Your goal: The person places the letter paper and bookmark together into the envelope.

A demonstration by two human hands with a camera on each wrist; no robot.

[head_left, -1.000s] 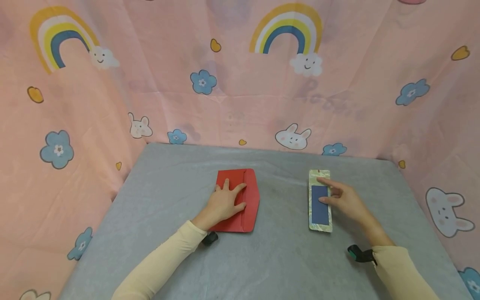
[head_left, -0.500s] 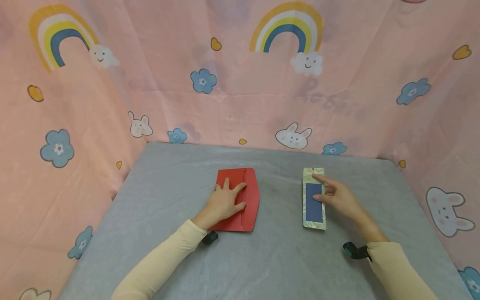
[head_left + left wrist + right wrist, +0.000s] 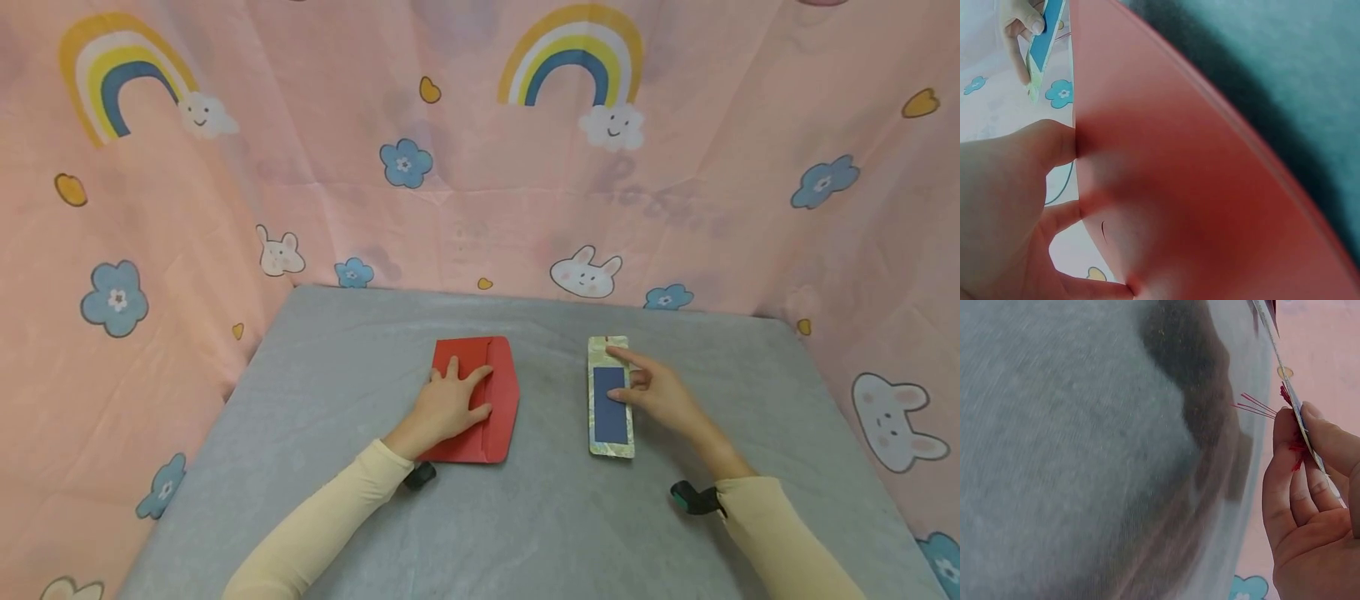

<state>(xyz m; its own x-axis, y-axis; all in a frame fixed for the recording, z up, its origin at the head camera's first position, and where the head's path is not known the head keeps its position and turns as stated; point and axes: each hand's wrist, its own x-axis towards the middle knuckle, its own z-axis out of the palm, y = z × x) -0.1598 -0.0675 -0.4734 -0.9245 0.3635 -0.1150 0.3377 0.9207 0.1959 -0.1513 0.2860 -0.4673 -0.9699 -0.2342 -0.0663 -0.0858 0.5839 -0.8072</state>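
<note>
Since the earlier frame, the patterned card and the right hand have been shifted leftward, nearer the red envelope, while the envelope and the left hand have been left in place. The card is pinched between thumb and fingers along its right-hand edge; its blue panel is thus left mostly uncovered, and the grip seems chosen to keep the card straight. In the right wrist view it is seen edge-on, held apart from the surface, with red threads hanging loose by the fingers. The left hand is spread wide, its fingertips pressed on the envelope, apparently so that the paper is kept from sliding. The envelope is laid flat left of the card, with its flap turned out towards it, and a strip of surface is left between them. Both arms are covered by pale sleeves, and a small black device is worn at each wrist. The surface is covered in grey and enclosed at the back and sides by pink fabric, on which rainbows, clouds, flowers, hearts and rabbit faces are printed.
</note>
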